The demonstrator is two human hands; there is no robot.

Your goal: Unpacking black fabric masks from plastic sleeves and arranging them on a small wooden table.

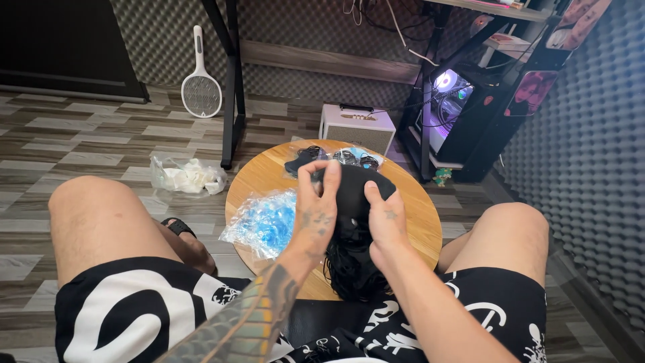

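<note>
Wig [353, 235], black, hangs soft and limp; I pinch its cap with left hand [316, 202] and right hand [386, 218] over round desk [410, 202], edges grip best.

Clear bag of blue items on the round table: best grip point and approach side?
Pinch the loose crumpled edge of the clear bag of blue items overhanging the round wooden table rim on its left, coming from the left. The slack film there bunches easily; both hands are busy with the black bundle.

A home hobby room — foam-padded walls [584, 154], lit desktop computer [449, 107], wood-look floor [80, 141].
</note>
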